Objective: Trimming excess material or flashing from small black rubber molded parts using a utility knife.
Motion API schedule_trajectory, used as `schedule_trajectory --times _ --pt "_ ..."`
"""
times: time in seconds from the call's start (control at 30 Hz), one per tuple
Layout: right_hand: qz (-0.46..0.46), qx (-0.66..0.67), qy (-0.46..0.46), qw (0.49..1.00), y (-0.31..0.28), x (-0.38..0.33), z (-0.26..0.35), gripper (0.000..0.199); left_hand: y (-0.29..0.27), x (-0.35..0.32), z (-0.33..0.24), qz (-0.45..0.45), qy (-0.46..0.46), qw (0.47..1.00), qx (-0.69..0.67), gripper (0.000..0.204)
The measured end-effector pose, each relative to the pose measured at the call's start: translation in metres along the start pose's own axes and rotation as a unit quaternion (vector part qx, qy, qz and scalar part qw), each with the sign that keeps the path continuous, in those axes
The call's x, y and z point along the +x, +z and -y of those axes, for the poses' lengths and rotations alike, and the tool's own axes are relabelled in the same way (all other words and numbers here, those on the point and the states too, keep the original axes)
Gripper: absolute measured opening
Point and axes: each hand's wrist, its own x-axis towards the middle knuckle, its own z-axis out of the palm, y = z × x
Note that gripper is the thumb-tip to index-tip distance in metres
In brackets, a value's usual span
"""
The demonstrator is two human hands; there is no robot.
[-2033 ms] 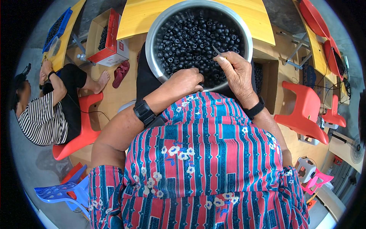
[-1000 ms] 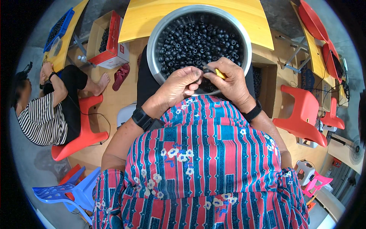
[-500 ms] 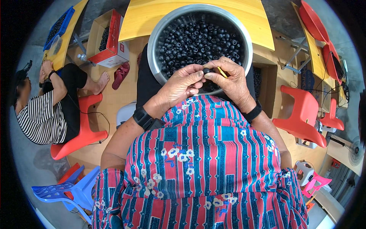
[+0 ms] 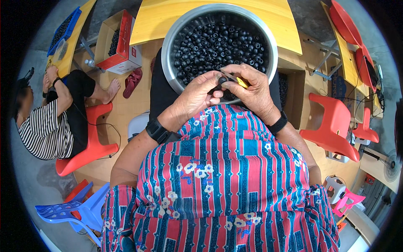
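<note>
A large steel bowl (image 4: 168,40) full of small round black pieces sits in front of me against a yellow table (image 4: 168,17). My left hand (image 4: 197,94) pinches one black piece (image 4: 222,80) at the bowl's near rim. My right hand (image 4: 254,90) grips a thin tool with a yellow handle (image 4: 242,82), its metal tip touching that piece. Both wrists carry black bands.
A person in a striped top (image 4: 40,130) sits on a red stool (image 4: 90,143) at the left. A red-and-white box (image 4: 119,42) holds more black pieces. Red plastic chairs (image 4: 333,126) stand at the right, a blue stool (image 4: 75,208) at lower left.
Both hands drew back from the middle of the bowl to its near rim and came together. The left hand picked up one black piece and the right hand's tool now meets it.
</note>
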Motion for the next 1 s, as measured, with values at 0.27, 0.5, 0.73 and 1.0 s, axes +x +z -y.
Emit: schedule_trajectory --times 0.27,0.5,0.73,1.0 --pt "0.045 -0.076 -0.026 0.996 -0.004 0.0 0.001 0.028 -0.001 0.0 0.001 -0.023 -0.011 1.0 -0.012 0.024" --pt "-0.002 -0.064 -0.02 0.998 -0.003 -0.001 -0.009 0.026 0.003 0.001 0.0 -0.025 -0.014 1.0 0.009 0.025" --pt "0.015 -0.042 -0.016 0.999 -0.005 0.0 -0.012 0.028 -0.006 0.002 0.002 0.005 -0.011 1.0 -0.003 0.024" --pt "0.021 -0.083 -0.014 0.996 -0.005 0.0 -0.009 0.027 -0.003 0.001 0.0 -0.012 -0.01 0.999 0.037 0.022"
